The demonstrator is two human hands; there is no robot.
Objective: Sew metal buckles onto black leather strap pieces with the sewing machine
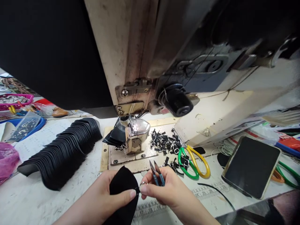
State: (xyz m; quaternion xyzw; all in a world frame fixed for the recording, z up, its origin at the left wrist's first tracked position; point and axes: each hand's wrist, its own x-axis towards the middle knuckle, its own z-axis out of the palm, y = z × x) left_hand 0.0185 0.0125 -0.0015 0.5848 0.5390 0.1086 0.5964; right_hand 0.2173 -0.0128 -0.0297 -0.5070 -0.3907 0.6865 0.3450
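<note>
— Where do we have the piece, from the head camera?
— We have the black leather-like piece (pixel 123 178) at the near edge, in front of the sewing machine (pixel 127 56) and clear of its needle. Our left hand (pixel 104 191) grasps it, thumb pressed on its face.

— And our right hand (pixel 167 187)?
— We hold the thread snips (pixel 155 179) in it, their blades apart and pointing to the far side. Its thumb and forefinger pinch at the piece's right edge, where we make out a small metal ring (pixel 143 183); how the ring is joined there, we cannot tell.

— What lies around us?
— On the left we see a long row of stacked black pieces (pixel 63 153). On the far side, a few black panels (pixel 117 132) sit beside the presser foot. To their right we have a heap of black tabs with metal rings (pixel 164 142), then scissors with green and yellow handles (pixel 206 165), and a phone (pixel 252 165) farther right.

— Which step do we judge this to be?
— Handwork at the edge, probably checking or tidying where the ring meets the piece.

— What does the next move call for?
— We would want the left grip firm and the edge flat, so that any cut with the snips catches loose thread alone, sparing seam and fingertips.
</note>
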